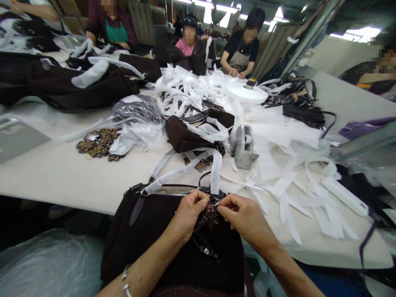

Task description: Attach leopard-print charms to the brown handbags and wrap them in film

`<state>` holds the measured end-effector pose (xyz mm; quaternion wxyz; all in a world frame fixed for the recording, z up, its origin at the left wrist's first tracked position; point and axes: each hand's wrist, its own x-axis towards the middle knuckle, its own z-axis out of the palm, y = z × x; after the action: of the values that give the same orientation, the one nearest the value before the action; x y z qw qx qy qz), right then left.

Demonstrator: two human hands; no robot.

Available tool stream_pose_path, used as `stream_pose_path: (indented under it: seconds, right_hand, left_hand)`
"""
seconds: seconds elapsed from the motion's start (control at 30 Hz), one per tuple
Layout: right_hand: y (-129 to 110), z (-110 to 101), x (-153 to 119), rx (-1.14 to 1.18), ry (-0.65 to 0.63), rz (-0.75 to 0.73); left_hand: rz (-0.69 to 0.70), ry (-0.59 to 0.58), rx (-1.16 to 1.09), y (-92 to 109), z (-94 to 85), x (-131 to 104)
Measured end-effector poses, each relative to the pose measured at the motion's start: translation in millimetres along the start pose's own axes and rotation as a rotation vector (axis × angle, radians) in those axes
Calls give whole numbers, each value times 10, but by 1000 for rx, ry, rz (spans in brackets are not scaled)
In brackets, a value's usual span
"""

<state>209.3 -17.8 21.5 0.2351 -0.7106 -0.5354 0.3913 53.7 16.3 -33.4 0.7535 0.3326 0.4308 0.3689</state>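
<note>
A dark brown handbag (145, 243) rests at the table's front edge, its zipped top edge facing away from me. White wrapping covers its handles (168, 177). At the base of the right handle is a metal ring (214, 201), with a dark braided charm (206, 218) hanging from it over the bag's front. My left hand (193, 212) pinches the ring's left side, thumb and forefinger closed. From the right, my right hand (238, 210) pinches the same ring. The exact contact under the fingertips is partly hidden.
Behind the handbag lie a smaller brown bag (182, 134) and a tape dispenser (244, 146). Leopard-print pieces (99, 142) lie left, beside a clear plastic bag (136, 111). White strips (291, 194) spread over the right side. Several people work across the table.
</note>
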Motion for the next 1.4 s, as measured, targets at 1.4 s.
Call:
stream_pose_path:
  seconds: [1.4]
  right_hand:
    - [101, 12, -11, 688, -67, 61]
  left_hand:
    - [302, -10, 447, 287, 12, -169]
